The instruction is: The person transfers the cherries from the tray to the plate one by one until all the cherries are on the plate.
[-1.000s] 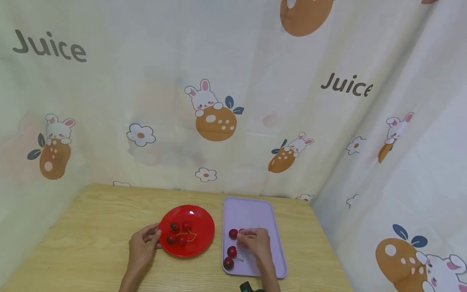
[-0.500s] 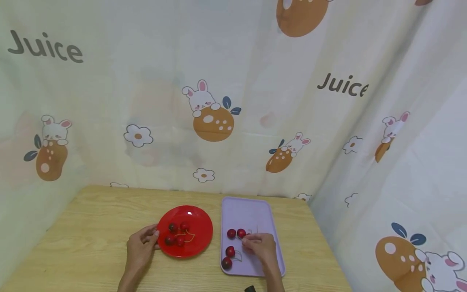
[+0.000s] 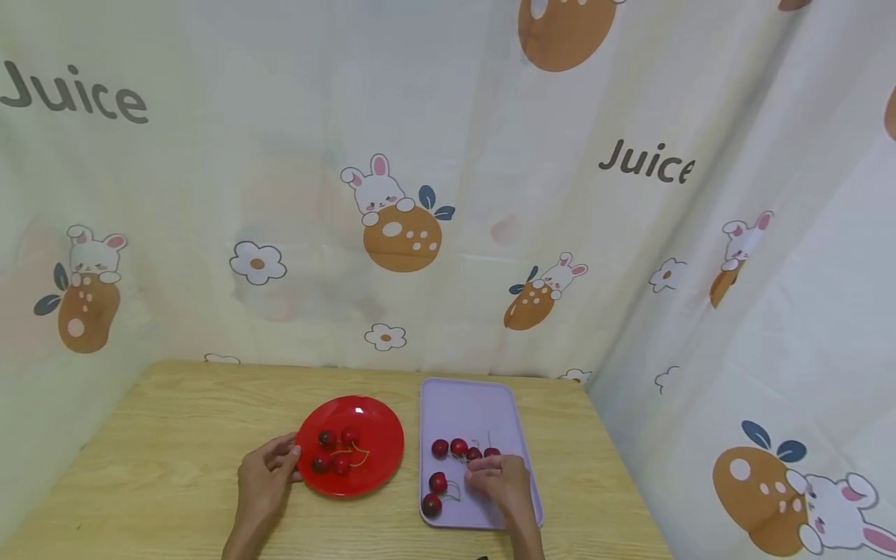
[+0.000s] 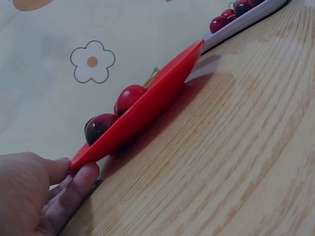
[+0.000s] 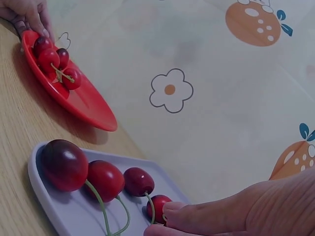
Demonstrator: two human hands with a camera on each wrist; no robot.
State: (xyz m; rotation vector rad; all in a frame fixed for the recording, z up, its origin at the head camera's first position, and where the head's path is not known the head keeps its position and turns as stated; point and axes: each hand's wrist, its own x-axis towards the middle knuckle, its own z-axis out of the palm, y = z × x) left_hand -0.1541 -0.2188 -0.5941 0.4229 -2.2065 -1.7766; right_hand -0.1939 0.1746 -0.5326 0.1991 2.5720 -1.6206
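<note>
Both forearms [image 3: 248, 527] [image 3: 525, 535] reach forward; the bare left hand [image 3: 266, 481] pinches, thumb [image 4: 58, 170] above and fingers [image 4: 82, 181] below, while the bare right hand [image 3: 505, 484] points its close-set fingers to the left.

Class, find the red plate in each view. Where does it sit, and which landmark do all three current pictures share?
Head: red plate low, just left of centre.
Left wrist: red plate across the middle, seen from the side.
Right wrist: red plate at upper left.
Shared landmark: lilac tray, cut off in both wrist views.
</note>
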